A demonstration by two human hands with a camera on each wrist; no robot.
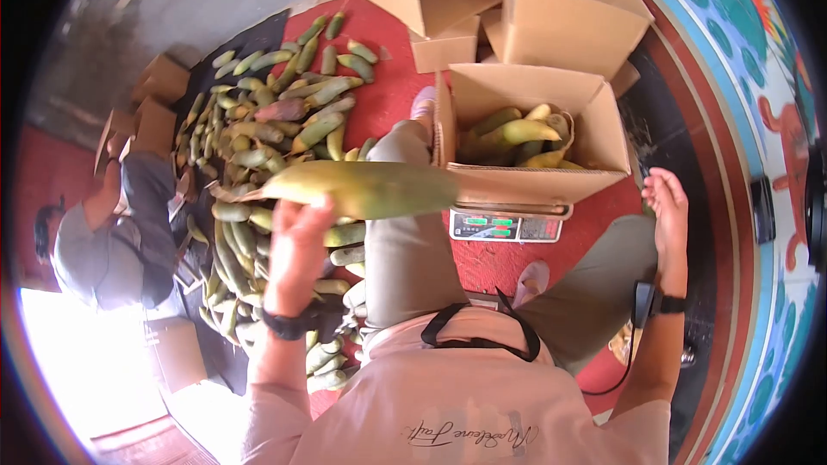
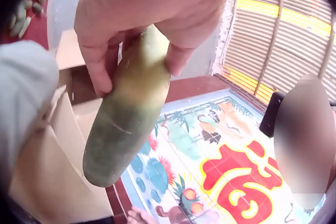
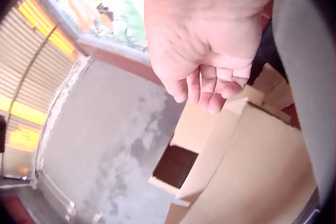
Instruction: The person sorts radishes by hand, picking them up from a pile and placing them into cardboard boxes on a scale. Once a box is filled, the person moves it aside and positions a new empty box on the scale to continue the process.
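My left hand [image 1: 297, 245] grips a large green radish [image 1: 362, 188] near one end and holds it up over my lap. In the left wrist view, thumb and fingers pinch the paler end of the radish [image 2: 131, 113], and its darker end points away from the palm. Off to the right, my right hand [image 1: 668, 207] is raised beside the open carton, its fingers loosely bent around nothing. The right wrist view shows that hand's bare palm. Several radishes [image 1: 521, 132] lie inside the carton [image 1: 538, 179], which stands on a digital scale [image 1: 508, 226] with lit green figures.
A broad heap of radishes [image 1: 250, 155] covers the floor to my left. More open cartons [image 1: 568, 21] stand beyond the scale. Another person [image 1: 108, 241] is at the far left, near small boxes. A painted tile wall [image 1: 741, 26] runs along the right.
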